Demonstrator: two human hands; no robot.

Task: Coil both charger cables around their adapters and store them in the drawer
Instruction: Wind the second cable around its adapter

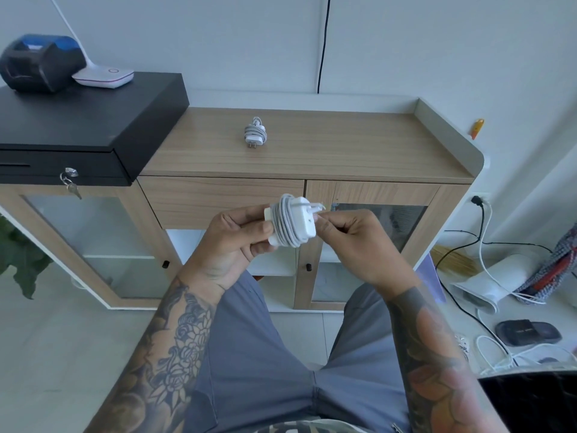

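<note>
The left hand (237,242) grips a white charger (293,223) wound with its cable; at its three o'clock the right hand (356,242) pinches the cable's end. At twelve o'clock, a second coiled charger (255,133) lies on the wooden cabinet (343,151), above the closed drawer (218,198).

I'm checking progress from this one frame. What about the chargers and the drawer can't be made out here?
Head view:
- Cable end on the held charger: the right hand fingers cover it, so whether it is tucked is hidden.
- Far side of the held charger: behind the left hand.
- Coiled charger on the cabinet top: too small to judge wrap tightness.
- Drawer: closed, contents unseen.
</note>
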